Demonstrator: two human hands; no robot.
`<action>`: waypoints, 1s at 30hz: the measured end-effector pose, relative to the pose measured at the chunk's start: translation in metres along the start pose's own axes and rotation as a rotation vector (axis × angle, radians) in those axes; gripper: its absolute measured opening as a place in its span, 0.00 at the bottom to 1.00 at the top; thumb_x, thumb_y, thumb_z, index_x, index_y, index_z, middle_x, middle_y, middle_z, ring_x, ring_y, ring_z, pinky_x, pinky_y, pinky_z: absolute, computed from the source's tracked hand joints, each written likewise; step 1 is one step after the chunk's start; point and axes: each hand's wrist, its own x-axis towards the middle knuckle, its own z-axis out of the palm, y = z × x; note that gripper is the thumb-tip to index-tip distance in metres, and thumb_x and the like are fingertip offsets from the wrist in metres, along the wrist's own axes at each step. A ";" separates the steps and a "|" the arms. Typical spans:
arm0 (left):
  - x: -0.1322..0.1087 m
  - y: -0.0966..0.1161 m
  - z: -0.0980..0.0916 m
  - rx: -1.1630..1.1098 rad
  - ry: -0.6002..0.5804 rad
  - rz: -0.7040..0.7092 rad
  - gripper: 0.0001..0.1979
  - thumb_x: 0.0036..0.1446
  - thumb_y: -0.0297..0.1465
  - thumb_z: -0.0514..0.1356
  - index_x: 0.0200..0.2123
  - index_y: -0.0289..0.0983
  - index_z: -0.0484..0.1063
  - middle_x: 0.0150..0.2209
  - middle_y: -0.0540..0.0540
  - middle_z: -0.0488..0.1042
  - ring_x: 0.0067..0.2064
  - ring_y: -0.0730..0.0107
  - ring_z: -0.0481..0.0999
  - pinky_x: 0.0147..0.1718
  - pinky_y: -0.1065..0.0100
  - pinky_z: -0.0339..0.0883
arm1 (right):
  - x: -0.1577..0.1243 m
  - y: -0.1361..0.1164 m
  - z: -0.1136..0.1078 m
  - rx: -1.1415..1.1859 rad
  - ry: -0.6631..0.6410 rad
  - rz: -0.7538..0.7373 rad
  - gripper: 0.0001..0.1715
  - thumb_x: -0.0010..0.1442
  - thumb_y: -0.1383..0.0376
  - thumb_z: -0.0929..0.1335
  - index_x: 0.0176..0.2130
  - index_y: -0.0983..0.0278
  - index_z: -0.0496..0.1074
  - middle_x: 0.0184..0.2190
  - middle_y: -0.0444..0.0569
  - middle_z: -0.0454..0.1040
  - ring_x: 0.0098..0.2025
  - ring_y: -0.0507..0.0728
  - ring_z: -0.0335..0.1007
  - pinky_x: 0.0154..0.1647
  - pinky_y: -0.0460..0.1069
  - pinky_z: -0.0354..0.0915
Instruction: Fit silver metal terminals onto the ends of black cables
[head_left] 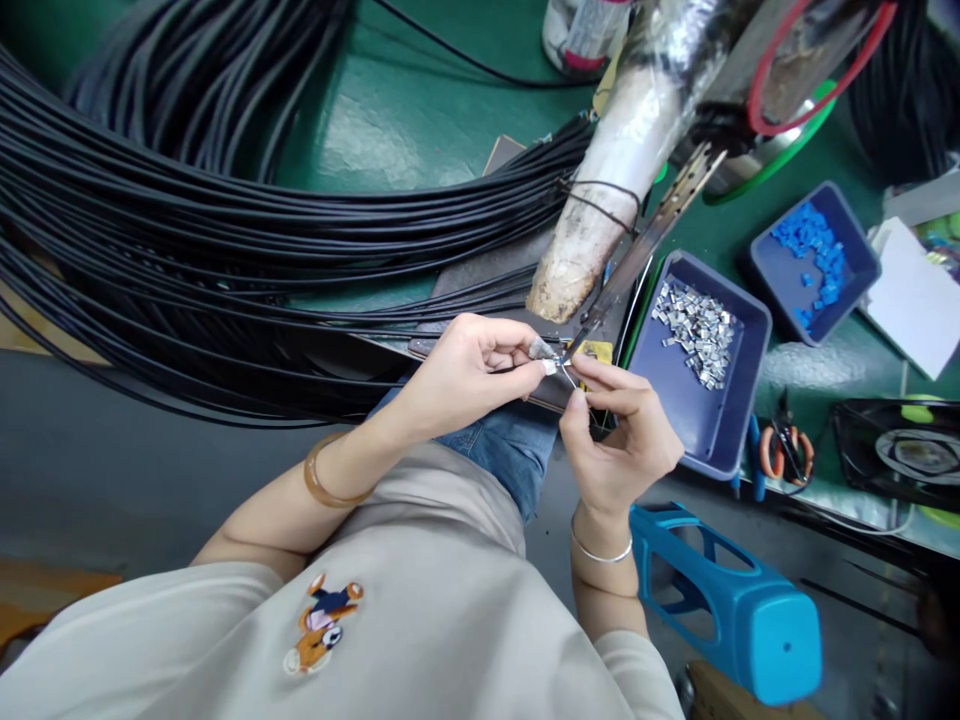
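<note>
My left hand [487,370] is closed, thumb and forefinger pinching a small metal connector [559,364]; its fingertips are wrapped in pale coverings. Opposite it, my right hand [622,425] pinches a thin silvery wire [570,377] between thumb and fingers, the wire's end meeting the connector. A soldering iron [626,270] slants down from the upper right, its tip right at the connector. Whether a cable runs from the connector into my left palm is hidden by the fingers.
Thick bundles of black cable [300,220] cover the left side. A wrapped hose [600,200] hangs over the work spot. On the right are a tray [697,430] of metal connector shells, a bin [772,280] of blue pieces, orange-handled cutters [784,450] and a blue stool [727,600].
</note>
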 end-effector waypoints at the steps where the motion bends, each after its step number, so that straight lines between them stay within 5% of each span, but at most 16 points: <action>1: 0.000 0.000 0.000 0.002 0.002 0.005 0.05 0.54 0.25 0.63 0.27 0.30 0.74 0.21 0.51 0.69 0.22 0.82 0.64 0.21 0.79 0.58 | 0.000 0.000 0.000 -0.006 -0.004 0.000 0.11 0.56 0.75 0.71 0.36 0.61 0.69 0.43 0.49 0.81 0.43 0.56 0.81 0.42 0.52 0.80; 22: -0.005 -0.003 0.000 0.083 -0.015 0.032 0.06 0.57 0.27 0.62 0.29 0.30 0.75 0.23 0.50 0.71 0.24 0.80 0.67 0.22 0.77 0.62 | -0.001 -0.003 -0.004 -0.101 -0.020 -0.066 0.11 0.56 0.75 0.71 0.36 0.60 0.69 0.42 0.48 0.82 0.40 0.55 0.82 0.41 0.49 0.78; 30: -0.018 -0.017 0.004 0.551 0.170 0.555 0.07 0.62 0.24 0.59 0.40 0.31 0.78 0.35 0.44 0.82 0.35 0.74 0.79 0.38 0.74 0.70 | -0.006 0.001 0.000 -0.203 0.059 -0.157 0.13 0.54 0.75 0.73 0.37 0.60 0.71 0.39 0.46 0.83 0.37 0.54 0.82 0.39 0.48 0.78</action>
